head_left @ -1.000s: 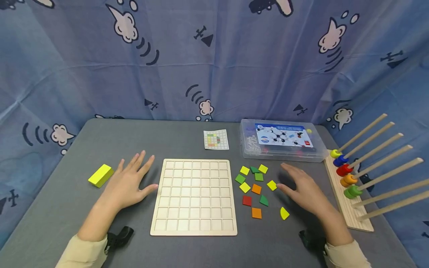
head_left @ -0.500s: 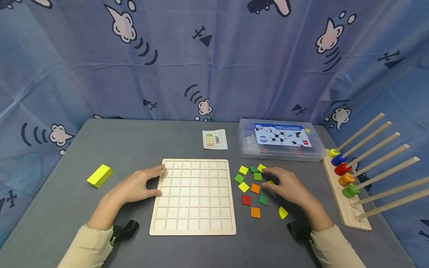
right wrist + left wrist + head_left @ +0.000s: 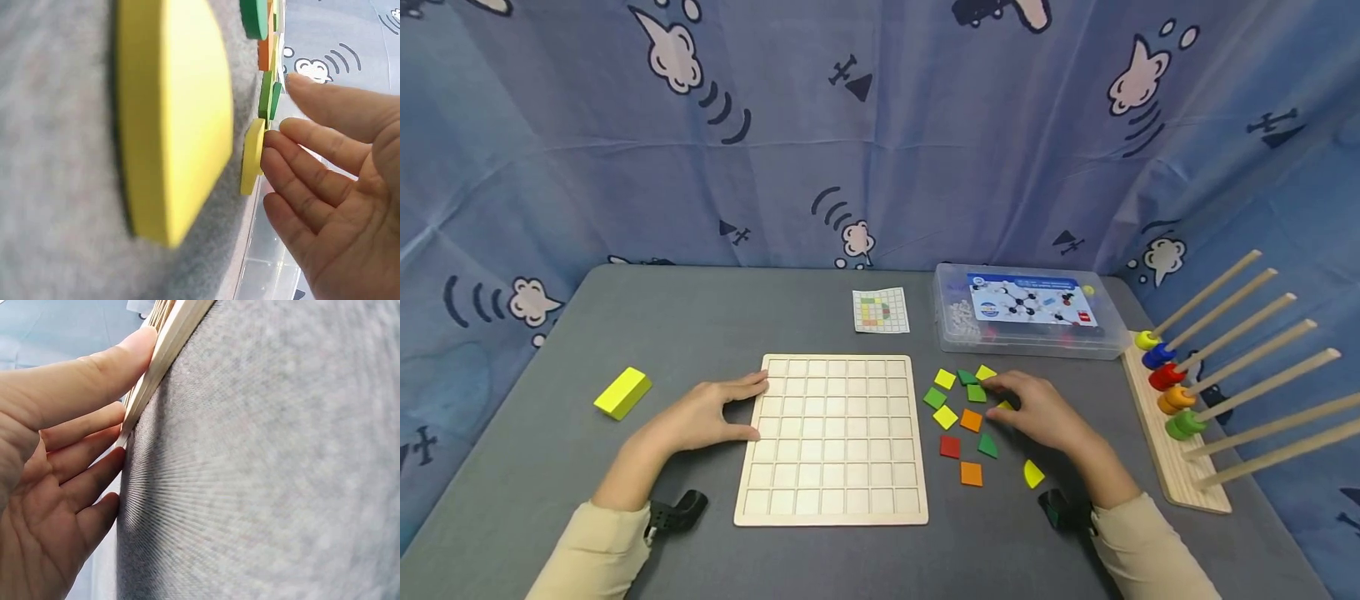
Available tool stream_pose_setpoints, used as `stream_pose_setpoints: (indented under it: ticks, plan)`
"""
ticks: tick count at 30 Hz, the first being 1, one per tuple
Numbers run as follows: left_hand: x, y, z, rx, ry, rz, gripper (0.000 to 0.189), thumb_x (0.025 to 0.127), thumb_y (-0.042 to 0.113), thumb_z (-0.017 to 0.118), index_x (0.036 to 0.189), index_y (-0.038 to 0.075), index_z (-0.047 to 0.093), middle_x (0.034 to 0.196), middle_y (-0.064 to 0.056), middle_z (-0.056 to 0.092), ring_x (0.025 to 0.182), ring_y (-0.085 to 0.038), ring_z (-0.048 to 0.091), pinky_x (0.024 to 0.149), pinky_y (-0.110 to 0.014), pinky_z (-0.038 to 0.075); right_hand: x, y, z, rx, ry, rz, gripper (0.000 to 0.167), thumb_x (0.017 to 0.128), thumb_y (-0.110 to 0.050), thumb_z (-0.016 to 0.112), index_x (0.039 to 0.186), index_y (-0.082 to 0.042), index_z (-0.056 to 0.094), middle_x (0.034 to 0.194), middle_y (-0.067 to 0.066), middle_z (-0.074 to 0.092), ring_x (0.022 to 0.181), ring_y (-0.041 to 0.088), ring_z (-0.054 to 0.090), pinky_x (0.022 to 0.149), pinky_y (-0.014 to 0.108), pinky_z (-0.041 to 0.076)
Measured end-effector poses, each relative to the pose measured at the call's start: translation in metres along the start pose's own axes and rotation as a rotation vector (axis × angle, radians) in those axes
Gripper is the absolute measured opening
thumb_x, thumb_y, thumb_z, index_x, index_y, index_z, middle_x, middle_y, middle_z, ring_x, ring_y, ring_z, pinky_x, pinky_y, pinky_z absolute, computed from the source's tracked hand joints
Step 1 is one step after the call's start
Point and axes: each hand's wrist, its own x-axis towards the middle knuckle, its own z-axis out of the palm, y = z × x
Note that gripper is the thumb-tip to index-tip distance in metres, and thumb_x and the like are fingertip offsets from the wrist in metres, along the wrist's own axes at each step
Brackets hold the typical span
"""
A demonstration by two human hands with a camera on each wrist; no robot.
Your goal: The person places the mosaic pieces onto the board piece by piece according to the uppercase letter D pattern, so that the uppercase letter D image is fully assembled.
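Board point(image 3: 831, 442) between block point(image 3: 622, 393) at left and tiles point(image 3: 950, 447) at right, card point(image 3: 881, 311) behind it.

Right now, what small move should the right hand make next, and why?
Perhaps the right hand should pinch the yellow tile showing between its thumb and fingers: they are near but not closed on it. The left hand is at the edge of the wooden board, which holds no tile.

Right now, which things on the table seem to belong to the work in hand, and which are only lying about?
Likely in use:
- grid board, beside the left hand
- coloured tiles, by the right hand
- printed card, perhaps the pattern

Apparently lying about:
- yellow block
- plastic box
- peg rack
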Motion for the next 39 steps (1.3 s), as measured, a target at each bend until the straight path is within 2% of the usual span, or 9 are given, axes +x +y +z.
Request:
stream_pose_setpoints:
  ticks: [9, 15, 20, 26, 33, 39]
  plan:
    - [0.002, -0.001, 0.002, -0.035, 0.004, 0.003, 0.078, 0.077, 0.041, 0.076, 0.140, 0.006, 0.047, 0.150, -0.009, 0.038, 0.137, -0.034, 0.035, 0.105, -0.052, 0.037, 0.010, 0.003, 0.002, -0.026, -0.038, 0.046, 0.037, 0.084, -0.014, 0.072, 0.118, 0.001, 0.064, 0.109, 0.015, 0.063, 0.098, 0.029, 0.058, 0.090, 0.052, 0.047]
    - [0.001, -0.003, 0.004, -0.049, 0.014, -0.004, 0.078, 0.077, 0.041, 0.077, 0.140, 0.007, 0.046, 0.150, -0.008, 0.038, 0.137, -0.034, 0.035, 0.105, -0.052, 0.037, 0.016, 0.001, 0.004, -0.035, -0.032, 0.063, 0.031, 0.083, -0.011, 0.072, 0.111, 0.000, 0.066, 0.103, 0.012, 0.063, 0.093, 0.026, 0.058, 0.088, 0.049, 0.049]
    - [0.001, -0.003, 0.003, -0.048, 0.016, -0.008, 0.079, 0.076, 0.041, 0.077, 0.141, 0.007, 0.046, 0.150, -0.008, 0.038, 0.137, -0.033, 0.035, 0.106, -0.052, 0.036, 0.018, -0.001, 0.006, -0.019, -0.025, 0.079, 0.025, 0.083, -0.010, 0.072, 0.106, -0.001, 0.068, 0.100, 0.012, 0.062, 0.092, 0.027, 0.057, 0.085, 0.048, 0.050]
    - [0.001, -0.002, 0.002, -0.054, 0.019, -0.007, 0.078, 0.076, 0.039, 0.078, 0.140, 0.006, 0.047, 0.149, -0.008, 0.039, 0.137, -0.033, 0.034, 0.106, -0.053, 0.035, 0.017, 0.000, 0.006, 0.025, -0.028, 0.117, 0.025, 0.084, -0.009, 0.071, 0.107, -0.003, 0.066, 0.103, 0.012, 0.065, 0.092, 0.025, 0.059, 0.086, 0.047, 0.052]
    - [0.000, -0.003, 0.001, -0.056, 0.016, -0.003, 0.079, 0.076, 0.040, 0.077, 0.140, 0.006, 0.047, 0.149, -0.007, 0.039, 0.138, -0.032, 0.034, 0.106, -0.052, 0.036, 0.013, -0.003, 0.003, 0.062, -0.025, 0.100, 0.024, 0.085, -0.009, 0.070, 0.108, -0.004, 0.066, 0.099, 0.009, 0.067, 0.087, 0.020, 0.059, 0.083, 0.044, 0.053]
    - [0.000, -0.002, 0.001, -0.059, 0.011, -0.010, 0.079, 0.076, 0.041, 0.077, 0.141, 0.007, 0.046, 0.150, -0.007, 0.038, 0.138, -0.033, 0.033, 0.106, -0.052, 0.036, 0.007, -0.016, 0.001, 0.081, 0.015, 0.080, 0.025, 0.085, -0.012, 0.070, 0.109, -0.005, 0.066, 0.103, 0.010, 0.068, 0.092, 0.023, 0.062, 0.084, 0.045, 0.053]
